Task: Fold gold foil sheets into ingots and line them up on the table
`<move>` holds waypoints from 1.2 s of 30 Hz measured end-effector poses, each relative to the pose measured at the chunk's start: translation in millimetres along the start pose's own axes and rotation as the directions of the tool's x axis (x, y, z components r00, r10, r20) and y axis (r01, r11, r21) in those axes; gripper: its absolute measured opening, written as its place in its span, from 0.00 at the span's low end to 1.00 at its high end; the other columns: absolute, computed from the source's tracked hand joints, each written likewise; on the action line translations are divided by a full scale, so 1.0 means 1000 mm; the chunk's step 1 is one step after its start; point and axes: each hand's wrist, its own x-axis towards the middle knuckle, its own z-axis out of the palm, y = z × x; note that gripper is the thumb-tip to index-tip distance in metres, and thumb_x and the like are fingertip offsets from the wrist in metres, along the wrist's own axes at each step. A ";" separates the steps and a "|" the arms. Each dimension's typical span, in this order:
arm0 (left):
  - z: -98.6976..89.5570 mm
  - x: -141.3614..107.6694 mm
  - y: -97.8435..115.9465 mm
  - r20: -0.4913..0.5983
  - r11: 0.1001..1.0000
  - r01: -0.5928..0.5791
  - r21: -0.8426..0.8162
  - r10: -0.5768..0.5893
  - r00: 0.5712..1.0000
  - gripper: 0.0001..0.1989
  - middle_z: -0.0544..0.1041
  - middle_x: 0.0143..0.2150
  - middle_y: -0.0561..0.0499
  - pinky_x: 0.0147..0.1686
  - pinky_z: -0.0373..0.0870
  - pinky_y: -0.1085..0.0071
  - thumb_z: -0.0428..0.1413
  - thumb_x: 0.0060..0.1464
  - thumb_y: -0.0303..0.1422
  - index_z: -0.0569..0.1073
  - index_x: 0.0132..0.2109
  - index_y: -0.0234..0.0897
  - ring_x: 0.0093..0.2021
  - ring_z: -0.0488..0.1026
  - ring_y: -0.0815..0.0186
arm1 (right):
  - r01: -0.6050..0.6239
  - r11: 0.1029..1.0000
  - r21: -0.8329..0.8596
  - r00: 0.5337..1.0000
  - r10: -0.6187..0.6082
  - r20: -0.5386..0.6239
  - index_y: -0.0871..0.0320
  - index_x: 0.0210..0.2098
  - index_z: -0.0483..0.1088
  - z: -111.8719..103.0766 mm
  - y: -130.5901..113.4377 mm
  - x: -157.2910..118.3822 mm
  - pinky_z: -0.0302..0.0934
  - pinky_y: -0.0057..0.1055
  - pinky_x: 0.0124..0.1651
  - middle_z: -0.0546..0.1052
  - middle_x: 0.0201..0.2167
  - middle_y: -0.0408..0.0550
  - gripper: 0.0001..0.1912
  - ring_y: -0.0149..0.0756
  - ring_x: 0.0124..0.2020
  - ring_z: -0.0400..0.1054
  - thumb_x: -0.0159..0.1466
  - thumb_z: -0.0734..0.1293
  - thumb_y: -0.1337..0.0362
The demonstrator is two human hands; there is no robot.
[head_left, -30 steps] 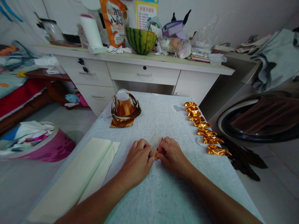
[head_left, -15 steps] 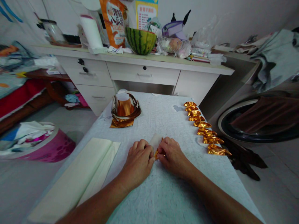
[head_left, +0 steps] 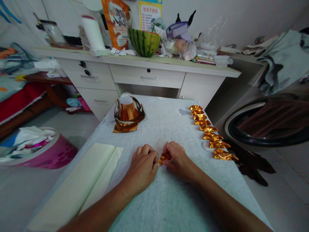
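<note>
On the tabletop [head_left: 166, 119], baring more gold foil [head_left: 165, 158] by easing right hand [head_left: 178, 159] partly open around it. Pinching its edge with left hand [head_left: 143, 165].

We're in a home here, a lived-in room doing several jobs at once. Straight ahead beyond the hands, a white drawer cabinet [head_left: 147, 75] carries a striped watermelon half [head_left: 144, 43], an orange snack packet [head_left: 117, 25] and a paper roll [head_left: 93, 33], all crowded together like household clutter. Over to the right of the hands stands a front-loading washing machine [head_left: 259, 124], dark cloth [head_left: 277, 118] at its round door and a pale garment [head_left: 285, 59] draped above. Out left, there's what looks like a bed edge with red fabric [head_left: 21, 98], and nearer, a pink bin [head_left: 51, 151] filled with rubbish on the tiled floor [head_left: 79, 124].
</note>
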 end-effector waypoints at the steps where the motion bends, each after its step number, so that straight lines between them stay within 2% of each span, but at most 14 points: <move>1: 0.000 0.000 0.000 -0.001 1.000 0.002 0.001 -0.002 1.000 0.03 0.65 0.40 0.50 0.42 0.60 0.64 0.53 0.51 0.26 0.67 0.34 0.39 0.43 0.61 0.59 | 0.004 1.000 0.015 1.000 -0.004 0.003 0.56 0.37 0.64 -0.001 0.000 0.000 0.52 0.33 0.42 0.67 0.37 0.45 0.13 0.36 0.39 0.58 0.54 0.68 0.73; 10: -0.004 0.000 0.003 0.012 1.000 0.025 0.003 -0.025 1.000 0.03 0.66 0.40 0.50 0.42 0.60 0.64 0.52 0.51 0.27 0.67 0.33 0.40 0.43 0.62 0.59 | 0.020 0.992 0.127 0.996 -0.031 0.084 0.55 0.43 0.64 -0.012 0.000 0.000 0.53 0.34 0.47 0.66 0.39 0.45 0.24 0.36 0.42 0.59 0.50 0.61 0.82; 13: -0.004 0.000 0.003 0.010 1.000 0.028 -0.001 -0.028 1.000 0.03 0.66 0.40 0.50 0.42 0.60 0.64 0.52 0.51 0.26 0.68 0.33 0.40 0.42 0.62 0.59 | 0.037 0.988 0.150 0.993 -0.053 0.105 0.53 0.46 0.64 -0.013 0.002 0.000 0.54 0.35 0.49 0.65 0.41 0.46 0.28 0.36 0.44 0.59 0.49 0.59 0.83; 18: -0.003 0.001 0.002 -0.005 1.000 0.019 -0.014 -0.019 1.000 0.03 0.67 0.40 0.50 0.42 0.60 0.64 0.53 0.50 0.26 0.68 0.32 0.39 0.42 0.62 0.59 | 0.076 0.979 0.191 0.991 -0.095 0.092 0.53 0.48 0.63 -0.016 0.004 -0.001 0.55 0.35 0.48 0.65 0.40 0.45 0.31 0.36 0.43 0.60 0.48 0.57 0.83; 22: -0.003 0.002 0.000 -0.014 0.999 0.018 -0.026 -0.018 1.000 0.03 0.67 0.38 0.50 0.41 0.60 0.65 0.53 0.49 0.27 0.68 0.32 0.39 0.42 0.62 0.60 | 0.038 0.927 0.372 0.997 -0.062 0.053 0.56 0.42 0.61 -0.017 0.006 -0.002 0.58 0.31 0.43 0.67 0.36 0.43 0.26 0.33 0.39 0.61 0.45 0.58 0.81; 25: -0.002 0.003 -0.001 -0.016 0.999 0.009 -0.032 -0.010 1.000 0.03 0.67 0.38 0.50 0.41 0.60 0.65 0.53 0.49 0.27 0.68 0.33 0.39 0.42 0.63 0.60 | -0.014 0.862 0.507 0.997 0.052 -0.061 0.56 0.36 0.60 -0.016 0.014 0.000 0.58 0.28 0.37 0.66 0.31 0.40 0.16 0.31 0.32 0.61 0.50 0.58 0.77; 27: -0.003 0.004 -0.002 -0.022 0.999 0.005 -0.033 -0.006 1.000 0.02 0.67 0.38 0.50 0.41 0.60 0.64 0.53 0.50 0.27 0.68 0.32 0.39 0.41 0.63 0.60 | -0.048 0.890 0.453 0.978 0.134 -0.160 0.56 0.35 0.61 -0.014 0.020 0.002 0.57 0.28 0.34 0.65 0.29 0.40 0.09 0.31 0.30 0.60 0.56 0.58 0.74; 29: -0.003 0.004 -0.002 -0.026 0.999 0.002 -0.038 -0.002 1.000 0.02 0.67 0.38 0.50 0.42 0.60 0.64 0.53 0.50 0.28 0.68 0.32 0.39 0.42 0.63 0.59 | -0.069 0.955 0.287 0.962 0.139 -0.233 0.57 0.35 0.64 -0.012 0.024 0.004 0.56 0.30 0.37 0.66 0.30 0.43 0.05 0.33 0.32 0.61 0.60 0.59 0.70; 32: -0.004 0.004 -0.002 -0.020 0.998 -0.004 -0.056 0.003 1.000 0.02 0.67 0.38 0.50 0.42 0.60 0.64 0.53 0.50 0.28 0.68 0.33 0.39 0.42 0.63 0.59 | -0.087 0.995 0.046 0.970 0.096 -0.222 0.58 0.34 0.69 -0.010 0.024 0.007 0.55 0.34 0.43 0.68 0.33 0.47 0.07 0.37 0.38 0.62 0.63 0.60 0.67; 36: -0.005 0.004 -0.002 -0.022 0.997 -0.007 -0.070 0.006 1.000 0.03 0.67 0.38 0.50 0.42 0.61 0.63 0.53 0.49 0.28 0.68 0.33 0.39 0.42 0.63 0.59 | -0.151 0.985 -0.088 0.971 0.131 -0.202 0.57 0.37 0.72 -0.005 0.021 0.007 0.53 0.35 0.47 0.69 0.37 0.48 0.05 0.38 0.42 0.62 0.61 0.65 0.65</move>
